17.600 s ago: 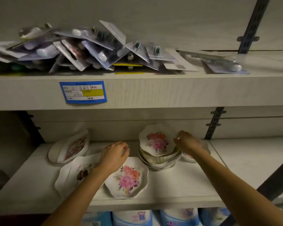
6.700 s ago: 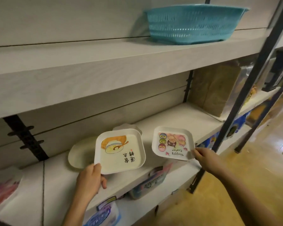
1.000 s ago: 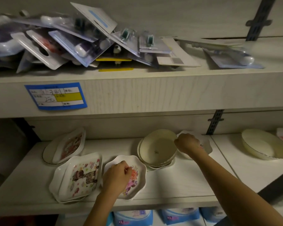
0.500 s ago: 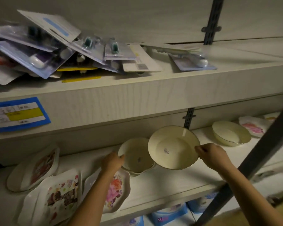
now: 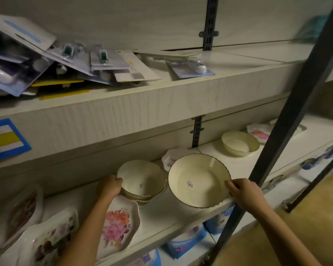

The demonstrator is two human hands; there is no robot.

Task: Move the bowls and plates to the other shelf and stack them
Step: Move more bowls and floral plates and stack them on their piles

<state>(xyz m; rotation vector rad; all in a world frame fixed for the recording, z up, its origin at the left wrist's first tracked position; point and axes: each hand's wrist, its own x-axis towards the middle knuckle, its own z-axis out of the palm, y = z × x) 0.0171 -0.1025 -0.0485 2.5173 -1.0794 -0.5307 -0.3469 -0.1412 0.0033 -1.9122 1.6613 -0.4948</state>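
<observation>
My right hand [image 5: 245, 192] grips the right rim of a cream bowl [image 5: 198, 179] with a dark scalloped edge, tilted toward me above the shelf's front. My left hand [image 5: 110, 186] holds the left rim of the top bowl of a small cream bowl stack [image 5: 141, 178] on the middle shelf [image 5: 161, 217]. A floral plate [image 5: 116, 225] lies below my left wrist. Further left lie two more patterned plates [image 5: 46, 240]. On the neighbouring shelf section to the right stand another cream bowl [image 5: 239, 144] and a floral dish [image 5: 259, 132].
A dark slanted metal post [image 5: 283, 120] crosses in front of the right shelf section. The upper shelf holds a pile of blister packs [image 5: 65, 64] and a blue price label [image 5: 5, 141]. Blue packages [image 5: 185, 240] sit on the shelf below. A small floral dish [image 5: 172, 157] lies behind the held bowl.
My right hand lifted a cream bowl off the stack and carried it to the right. My left hand left the floral plate and took the rim of the stack's top bowl. My view swung right.
</observation>
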